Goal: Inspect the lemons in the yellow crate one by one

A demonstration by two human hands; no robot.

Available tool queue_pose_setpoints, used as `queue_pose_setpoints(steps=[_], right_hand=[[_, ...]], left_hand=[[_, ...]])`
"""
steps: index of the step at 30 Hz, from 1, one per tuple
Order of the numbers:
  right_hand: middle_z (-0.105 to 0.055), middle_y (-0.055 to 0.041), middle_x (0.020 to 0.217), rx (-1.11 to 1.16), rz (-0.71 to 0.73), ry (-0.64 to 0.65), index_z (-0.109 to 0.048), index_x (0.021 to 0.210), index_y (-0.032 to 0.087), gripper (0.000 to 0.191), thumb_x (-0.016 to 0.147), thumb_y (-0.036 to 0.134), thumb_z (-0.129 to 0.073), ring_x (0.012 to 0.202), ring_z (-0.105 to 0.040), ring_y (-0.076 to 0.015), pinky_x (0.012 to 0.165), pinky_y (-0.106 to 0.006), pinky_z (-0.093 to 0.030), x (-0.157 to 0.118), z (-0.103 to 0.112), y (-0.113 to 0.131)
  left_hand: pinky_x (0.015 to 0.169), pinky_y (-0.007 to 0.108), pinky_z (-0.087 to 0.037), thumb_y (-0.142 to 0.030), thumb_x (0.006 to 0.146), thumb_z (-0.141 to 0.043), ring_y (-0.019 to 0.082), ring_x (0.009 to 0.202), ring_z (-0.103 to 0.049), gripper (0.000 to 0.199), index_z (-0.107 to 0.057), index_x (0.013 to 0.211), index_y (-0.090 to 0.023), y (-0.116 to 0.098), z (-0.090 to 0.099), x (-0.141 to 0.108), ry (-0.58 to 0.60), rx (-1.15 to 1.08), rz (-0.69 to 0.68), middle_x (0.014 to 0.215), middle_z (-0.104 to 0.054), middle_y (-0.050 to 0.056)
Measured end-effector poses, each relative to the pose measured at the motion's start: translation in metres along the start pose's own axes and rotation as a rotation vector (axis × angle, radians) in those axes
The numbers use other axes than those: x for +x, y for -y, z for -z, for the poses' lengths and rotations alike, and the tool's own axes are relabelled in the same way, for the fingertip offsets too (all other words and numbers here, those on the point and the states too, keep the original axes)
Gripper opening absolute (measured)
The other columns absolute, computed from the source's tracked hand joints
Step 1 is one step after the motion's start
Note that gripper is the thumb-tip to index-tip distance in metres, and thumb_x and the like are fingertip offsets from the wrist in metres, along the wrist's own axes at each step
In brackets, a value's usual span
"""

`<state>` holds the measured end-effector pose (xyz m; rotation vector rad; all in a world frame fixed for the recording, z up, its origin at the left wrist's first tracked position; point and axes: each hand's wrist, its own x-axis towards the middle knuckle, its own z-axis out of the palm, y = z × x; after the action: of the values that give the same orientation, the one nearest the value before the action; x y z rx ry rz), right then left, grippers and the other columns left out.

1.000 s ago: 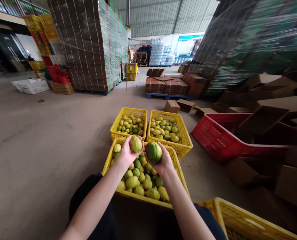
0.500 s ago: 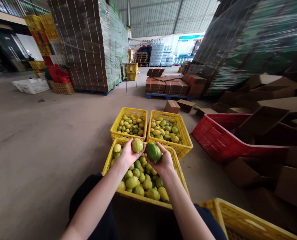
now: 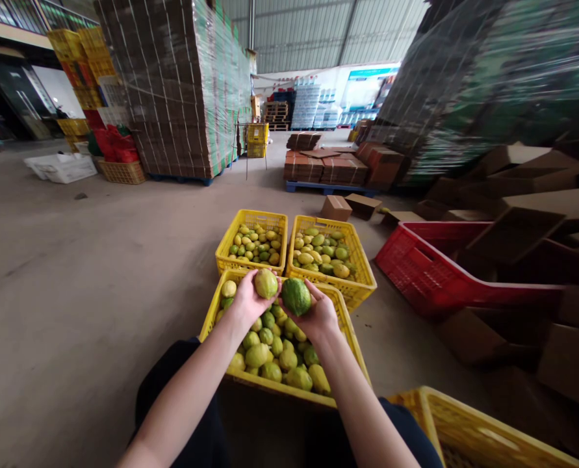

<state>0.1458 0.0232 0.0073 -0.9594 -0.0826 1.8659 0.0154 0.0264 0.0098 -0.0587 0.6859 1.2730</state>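
Note:
My left hand point(image 3: 251, 297) is closed round a yellow-green lemon point(image 3: 266, 284). Close beside it, my right hand point(image 3: 322, 313) holds a larger, bumpy dark green lemon point(image 3: 296, 296) in its curled fingers. Both fruits are held up over the far part of a yellow crate point(image 3: 352, 338), which contains many green and yellow lemons point(image 3: 271, 372). Two more yellow crates stand just beyond: the left one point(image 3: 219, 255) holds small, mostly yellow lemons point(image 3: 255, 244), and the right one point(image 3: 364, 276) holds yellow-green lemons point(image 3: 318, 250).
A red crate point(image 3: 416, 270) with cardboard in it stands at right, among loose cardboard boxes point(image 3: 474, 341). Another yellow crate point(image 3: 484, 429) is at bottom right. Flattened cartons point(image 3: 342, 170) lie on a blue pallet point(image 3: 308, 188) ahead. Wrapped carton stacks point(image 3: 167, 91) rise on both sides.
Both hands, still holding their lemons, have shifted very slightly to the left. The green lemon has turned a little in my right hand. The crates have not moved.

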Motion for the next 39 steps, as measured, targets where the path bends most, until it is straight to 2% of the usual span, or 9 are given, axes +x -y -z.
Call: queue_pose_setpoints(steps=[9, 12, 18, 21, 25, 29, 31, 35, 39], right_hand=[[-0.073, -0.0058, 0.064, -0.012, -0.004, 0.016, -0.066, 0.073, 0.017, 0.023, 0.088, 0.023, -0.048, 0.055, -0.067, -0.0190, 0.059, -0.034, -0.058, 0.002, 0.001, -0.001], [-0.071, -0.0049, 0.062, -0.057, 0.030, 0.000, -0.065, 0.073, 0.016, 0.022, 0.087, 0.023, -0.049, 0.054, -0.066, -0.0184, 0.055, -0.033, -0.057, 0.000, 0.000, 0.000], [-0.069, -0.0013, 0.060, -0.058, 0.150, -0.019, -0.063, 0.072, 0.018, 0.008, 0.080, 0.019, -0.059, 0.052, -0.064, -0.0163, 0.049, -0.027, -0.055, -0.005, -0.001, 0.006], [-0.069, -0.0020, 0.058, -0.057, 0.108, -0.011, -0.062, 0.072, 0.018, 0.012, 0.082, 0.021, -0.056, 0.050, -0.064, -0.0165, 0.043, -0.024, -0.051, -0.006, -0.001, 0.008], [-0.070, -0.0095, 0.060, -0.082, 0.016, 0.036, -0.064, 0.074, 0.015, 0.029, 0.087, 0.029, -0.043, 0.048, -0.063, -0.0183, 0.042, -0.024, -0.049, -0.003, 0.000, 0.006], [-0.071, -0.0115, 0.063, -0.079, 0.009, 0.066, -0.065, 0.074, 0.015, 0.031, 0.086, 0.028, -0.039, 0.045, -0.061, -0.0176, 0.042, -0.025, -0.047, 0.003, 0.002, 0.004], [-0.072, -0.0083, 0.063, -0.081, 0.045, 0.028, -0.064, 0.074, 0.017, 0.025, 0.085, 0.024, -0.043, 0.049, -0.063, -0.0183, 0.045, -0.027, -0.049, 0.005, 0.004, 0.003], [-0.071, -0.0052, 0.061, -0.124, 0.076, 0.001, -0.064, 0.075, 0.017, 0.018, 0.082, 0.020, -0.047, 0.050, -0.065, -0.0187, 0.051, -0.030, -0.053, 0.007, 0.005, 0.002], [-0.071, -0.0033, 0.061, -0.154, 0.064, -0.011, -0.063, 0.076, 0.019, 0.017, 0.080, 0.019, -0.047, 0.049, -0.064, -0.0192, 0.051, -0.032, -0.053, 0.006, 0.004, 0.000]], left_hand=[[0.060, 0.027, -0.055, -0.019, 0.086, -0.044, 0.017, 0.065, -0.064, 0.019, -0.062, 0.084, -0.013, -0.001, 0.000, -0.001, -0.008, 0.002, 0.017, 0.070, -0.064, 0.007], [0.061, 0.029, -0.056, -0.024, 0.087, -0.044, 0.019, 0.070, -0.064, 0.020, -0.061, 0.085, -0.013, -0.001, 0.000, -0.003, 0.014, -0.020, 0.025, 0.073, -0.064, 0.009], [0.063, 0.028, -0.058, -0.019, 0.088, -0.045, 0.018, 0.070, -0.065, 0.016, -0.059, 0.089, -0.012, 0.000, -0.001, -0.003, 0.022, -0.073, -0.023, 0.073, -0.065, 0.009], [0.056, 0.024, -0.057, -0.025, 0.091, -0.043, 0.019, 0.070, -0.065, 0.024, -0.060, 0.097, -0.008, -0.002, -0.002, -0.003, 0.013, -0.083, 0.035, 0.077, -0.065, 0.013], [0.039, 0.017, -0.048, -0.028, 0.093, -0.038, 0.012, 0.055, -0.058, 0.033, -0.059, 0.107, -0.006, -0.005, 0.000, -0.005, 0.022, -0.099, 0.161, 0.077, -0.064, 0.012], [0.033, 0.013, -0.038, -0.036, 0.094, -0.040, 0.009, 0.049, -0.053, 0.035, -0.060, 0.100, -0.008, -0.007, 0.002, -0.008, 0.133, -0.123, 0.169, 0.078, -0.066, 0.010], [0.035, 0.014, -0.039, -0.037, 0.092, -0.046, 0.009, 0.050, -0.053, 0.032, -0.060, 0.096, -0.009, -0.007, 0.002, -0.009, 0.172, -0.114, 0.131, 0.077, -0.065, 0.009], [0.045, 0.017, -0.047, -0.023, 0.086, -0.054, 0.010, 0.056, -0.056, 0.013, -0.059, 0.087, -0.011, -0.007, 0.002, -0.008, 0.172, -0.070, 0.037, 0.077, -0.065, 0.007], [0.047, 0.016, -0.049, -0.019, 0.085, -0.053, 0.011, 0.060, -0.058, 0.011, -0.059, 0.084, -0.011, -0.006, 0.002, -0.008, 0.154, -0.072, 0.070, 0.079, -0.064, 0.008]])
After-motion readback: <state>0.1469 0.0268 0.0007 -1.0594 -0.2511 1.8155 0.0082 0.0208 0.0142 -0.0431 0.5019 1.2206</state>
